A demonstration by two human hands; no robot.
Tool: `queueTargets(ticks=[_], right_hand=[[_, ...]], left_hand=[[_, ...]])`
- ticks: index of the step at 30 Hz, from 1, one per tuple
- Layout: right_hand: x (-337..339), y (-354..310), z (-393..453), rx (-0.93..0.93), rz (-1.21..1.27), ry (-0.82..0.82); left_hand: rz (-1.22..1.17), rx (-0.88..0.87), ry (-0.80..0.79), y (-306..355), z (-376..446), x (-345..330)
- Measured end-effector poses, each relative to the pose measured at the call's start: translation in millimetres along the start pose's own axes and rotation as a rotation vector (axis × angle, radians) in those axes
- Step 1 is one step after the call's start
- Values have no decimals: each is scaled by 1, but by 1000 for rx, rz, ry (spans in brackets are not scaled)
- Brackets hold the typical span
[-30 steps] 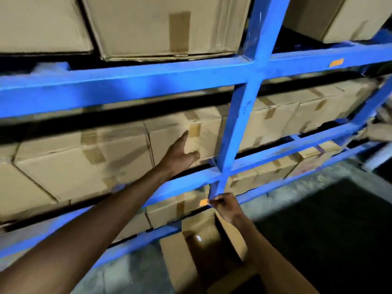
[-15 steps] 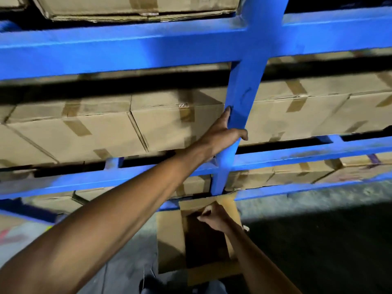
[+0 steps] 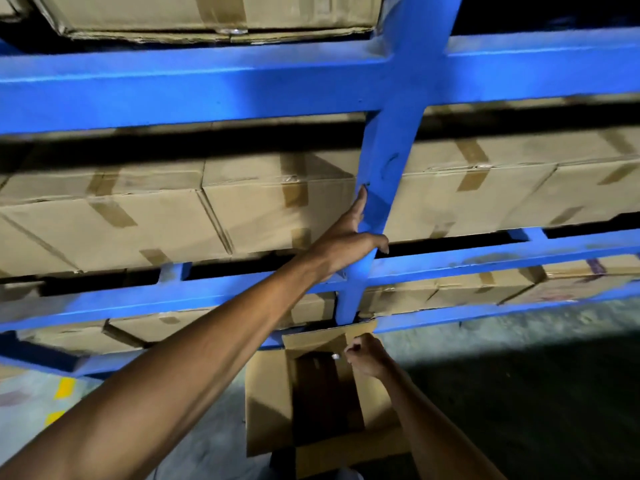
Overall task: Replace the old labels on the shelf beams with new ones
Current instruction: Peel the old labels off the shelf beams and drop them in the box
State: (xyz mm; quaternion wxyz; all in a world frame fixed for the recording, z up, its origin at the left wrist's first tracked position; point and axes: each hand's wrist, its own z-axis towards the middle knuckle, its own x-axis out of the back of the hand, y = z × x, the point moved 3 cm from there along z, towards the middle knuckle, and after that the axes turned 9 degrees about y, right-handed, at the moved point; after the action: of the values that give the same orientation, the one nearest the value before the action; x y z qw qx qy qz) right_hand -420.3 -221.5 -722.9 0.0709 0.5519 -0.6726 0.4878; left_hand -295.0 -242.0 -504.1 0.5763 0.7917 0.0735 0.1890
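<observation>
Hovering over the open box, the right hand pinches something small, probably a peeled label: light, limp, sticky, best held by one edge. Farther off, the left hand clasps the post.

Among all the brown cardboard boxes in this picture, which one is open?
The brown cardboard box standing on the floor, below the blue shelf upright, is open: its flaps are spread and the dark inside shows. The right hand is over it. The boxes on the shelves are taped shut.
</observation>
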Motion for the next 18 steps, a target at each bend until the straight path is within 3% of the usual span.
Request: queueTargets(ticks=[4,8,13,18], right_hand=[[60,-3,-11,-44,78,167],[143,-26,-23,-46,202,328],[266,-66,-69,123,5,724],[390,-114,-129,240,130,1086]], left_hand=[[120,-23,60,0,0,-3],[439,-33,63,15,-4,-21],[580,-346,19,94,-10,-48],[663,-684,53,204,-20,-58]])
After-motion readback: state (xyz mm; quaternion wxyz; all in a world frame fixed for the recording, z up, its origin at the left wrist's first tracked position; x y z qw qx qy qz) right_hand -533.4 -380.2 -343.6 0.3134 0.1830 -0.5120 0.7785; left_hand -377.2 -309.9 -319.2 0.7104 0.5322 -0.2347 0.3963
